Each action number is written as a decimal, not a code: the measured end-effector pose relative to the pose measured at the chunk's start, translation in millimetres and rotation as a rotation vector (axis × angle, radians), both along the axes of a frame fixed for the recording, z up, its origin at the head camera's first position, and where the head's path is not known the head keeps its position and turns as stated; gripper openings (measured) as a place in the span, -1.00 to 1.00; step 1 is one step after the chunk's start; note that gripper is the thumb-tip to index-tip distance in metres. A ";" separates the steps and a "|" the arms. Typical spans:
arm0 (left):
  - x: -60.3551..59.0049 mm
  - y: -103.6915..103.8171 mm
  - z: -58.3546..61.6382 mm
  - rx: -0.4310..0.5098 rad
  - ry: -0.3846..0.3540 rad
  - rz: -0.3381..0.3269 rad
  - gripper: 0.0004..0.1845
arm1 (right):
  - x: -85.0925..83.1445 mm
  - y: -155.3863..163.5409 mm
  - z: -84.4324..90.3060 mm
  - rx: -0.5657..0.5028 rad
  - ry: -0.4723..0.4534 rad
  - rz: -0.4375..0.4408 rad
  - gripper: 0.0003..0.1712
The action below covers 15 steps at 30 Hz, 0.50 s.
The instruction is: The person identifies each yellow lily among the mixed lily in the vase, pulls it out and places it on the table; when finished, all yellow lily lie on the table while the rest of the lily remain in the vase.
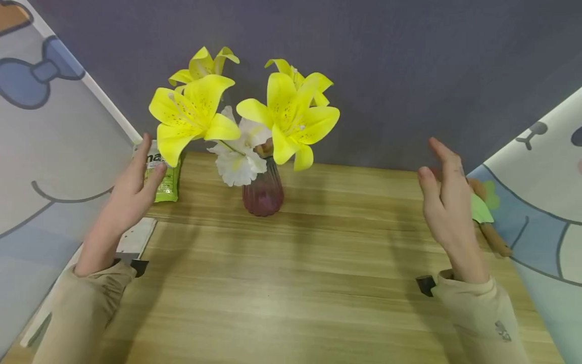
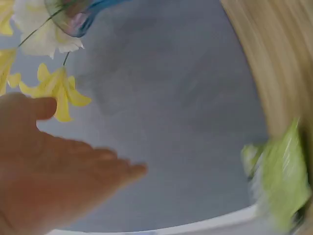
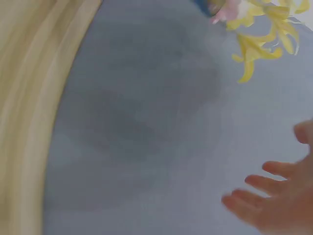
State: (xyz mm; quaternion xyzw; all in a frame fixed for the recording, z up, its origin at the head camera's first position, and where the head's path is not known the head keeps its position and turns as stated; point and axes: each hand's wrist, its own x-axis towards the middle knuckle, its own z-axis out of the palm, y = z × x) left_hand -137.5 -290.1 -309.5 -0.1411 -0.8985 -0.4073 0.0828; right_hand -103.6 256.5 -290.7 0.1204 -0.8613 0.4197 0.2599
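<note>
A ribbed glass vase (image 1: 263, 194), pinkish-purple below, stands near the back of the wooden table. It holds yellow lilies (image 1: 286, 119) and white ruffled flowers (image 1: 240, 164). My left hand (image 1: 129, 189) is raised at the left with its fingers straight, holding nothing, and overlaps a green packet (image 1: 167, 179) in the head view. On the far side of the flowers, my right hand (image 1: 450, 202) is held up with fingers extended and nothing in it. Both hands are apart from the vase.
A dark grey panel (image 1: 386, 91) rises behind the table (image 1: 282, 283), with cartoon-printed side panels left and right. Behind my right hand lie a light green item (image 1: 481, 210) and a brown handle-like piece (image 1: 495, 240). A white flat item (image 1: 136, 237) lies by my left wrist.
</note>
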 end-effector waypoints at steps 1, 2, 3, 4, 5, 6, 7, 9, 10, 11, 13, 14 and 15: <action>-0.1 1.0 -3.5 0.048 -0.050 -0.025 -0.26 | 0.4 -4.7 -1.9 -0.084 0.018 0.040 -0.38; -1.0 2.3 -8.1 0.099 -0.098 -0.053 -0.27 | 0.5 -9.8 -3.9 -0.163 0.036 0.073 -0.44; -2.7 4.4 -13.4 0.159 -0.143 -0.088 -0.27 | 0.5 -15.3 -6.1 -0.242 0.053 0.106 -0.50; -4.8 6.7 -19.5 0.221 -0.185 -0.129 -0.28 | -0.7 -21.1 -8.1 -0.317 0.078 0.148 -0.54; -6.8 9.6 -26.0 0.278 -0.219 -0.163 -0.28 | -2.1 -27.1 -10.1 -0.385 0.103 0.189 -0.58; -9.0 13.0 -32.8 0.313 -0.246 -0.190 -0.28 | -3.5 -33.3 -11.9 -0.447 0.124 0.222 -0.61; -11.5 17.2 -39.8 0.349 -0.269 -0.219 -0.28 | -4.8 -39.7 -13.4 -0.500 0.137 0.251 -0.64; -16.9 27.3 -53.5 0.415 -0.307 -0.273 -0.27 | -7.6 -51.5 -16.6 -0.565 0.138 0.287 -0.68; -19.5 32.5 -60.0 0.435 -0.322 -0.290 -0.25 | -8.9 -57.6 -18.1 -0.580 0.124 0.303 -0.69; -21.5 37.8 -65.9 0.444 -0.336 -0.300 -0.25 | -9.9 -63.7 -19.6 -0.590 0.104 0.316 -0.69; -25.6 49.0 -75.8 0.467 -0.360 -0.319 -0.25 | -11.4 -75.9 -21.8 -0.589 0.058 0.338 -0.69; -27.5 54.2 -80.1 0.478 -0.369 -0.327 -0.26 | -12.2 -82.0 -22.5 -0.581 0.037 0.346 -0.69; -28.8 58.9 -83.7 0.490 -0.380 -0.335 -0.26 | -12.8 -88.2 -23.1 -0.577 0.019 0.357 -0.69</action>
